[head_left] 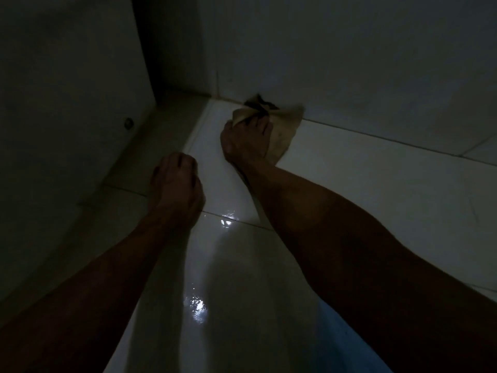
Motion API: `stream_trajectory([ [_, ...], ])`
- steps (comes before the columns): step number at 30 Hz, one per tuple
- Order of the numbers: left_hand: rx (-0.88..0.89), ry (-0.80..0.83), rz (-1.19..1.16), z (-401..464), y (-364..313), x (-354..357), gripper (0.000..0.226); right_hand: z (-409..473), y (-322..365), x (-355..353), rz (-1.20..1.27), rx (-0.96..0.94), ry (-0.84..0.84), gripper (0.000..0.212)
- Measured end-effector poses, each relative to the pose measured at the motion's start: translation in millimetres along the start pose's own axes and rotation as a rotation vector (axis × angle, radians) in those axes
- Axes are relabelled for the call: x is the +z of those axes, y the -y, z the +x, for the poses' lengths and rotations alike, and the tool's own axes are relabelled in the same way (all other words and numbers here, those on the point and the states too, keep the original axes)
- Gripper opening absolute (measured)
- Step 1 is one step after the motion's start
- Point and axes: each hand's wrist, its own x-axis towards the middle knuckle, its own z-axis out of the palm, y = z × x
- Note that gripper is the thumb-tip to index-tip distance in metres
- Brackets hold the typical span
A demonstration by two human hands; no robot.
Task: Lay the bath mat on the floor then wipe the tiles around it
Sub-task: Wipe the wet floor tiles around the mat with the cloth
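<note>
- The cloth (271,122) is pale beige, crumpled and grubby, with a dark patch at its far edge, lying at twelve o'clock where the wet white floor tiles (349,184) meet the wall (349,49).
- The right hand (246,142) presses it down, fingers bunching the fabric.
- The left hand (176,181), at ten o'clock, rests on the tiles with fingers curled under, holding nothing.

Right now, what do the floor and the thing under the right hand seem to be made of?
Floor: probably glazed ceramic tile, glossy; it mirrors light spots and has grout lines. Rag under the right hand: seemingly soft woven cloth, beige, matte; it creases and bunches against the wall.
</note>
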Motion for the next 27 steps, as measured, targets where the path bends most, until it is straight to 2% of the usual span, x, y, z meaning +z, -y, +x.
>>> stream_trajectory([
  [4,-0.048,-0.001,0.018,-5,19,-5,0.034,-22,47,16,-0.011,-0.273,0.040,0.059],
  [6,-0.159,0.108,-0.011,-5,29,-2,0.044,-38,57,22,-0.003,-0.384,0.093,0.060],
  [8,-0.226,0.144,-0.101,-4,36,2,0.054,-59,50,17,0.053,-0.462,0.124,0.061],
  [11,-0.275,0.033,0.093,-15,26,3,0.036,-91,24,-1,0.152,-0.547,0.117,0.059],
  [13,-0.298,0.001,0.082,-27,10,-2,0.030,-109,-1,-15,0.194,-0.525,0.122,0.058],
  [14,-0.265,-0.012,0.082,-30,6,3,0.035,-115,-18,-23,0.191,-0.520,0.126,0.059],
  [18,-0.036,0.026,0.083,-41,-30,4,0.047,-122,-85,-45,0.153,-0.447,0.181,0.062],
  [22,0.082,0.128,0.021,-40,-84,20,0.067,-117,-165,-77,0.114,-0.338,0.152,0.054],
  [25,0.171,0.200,0.014,-53,-133,34,0.068,-128,-240,-110,0.053,-0.210,0.108,0.058],
  [27,0.196,0.232,0.016,-65,-158,40,0.064,-137,-289,-121,0.021,-0.140,0.112,0.069],
])
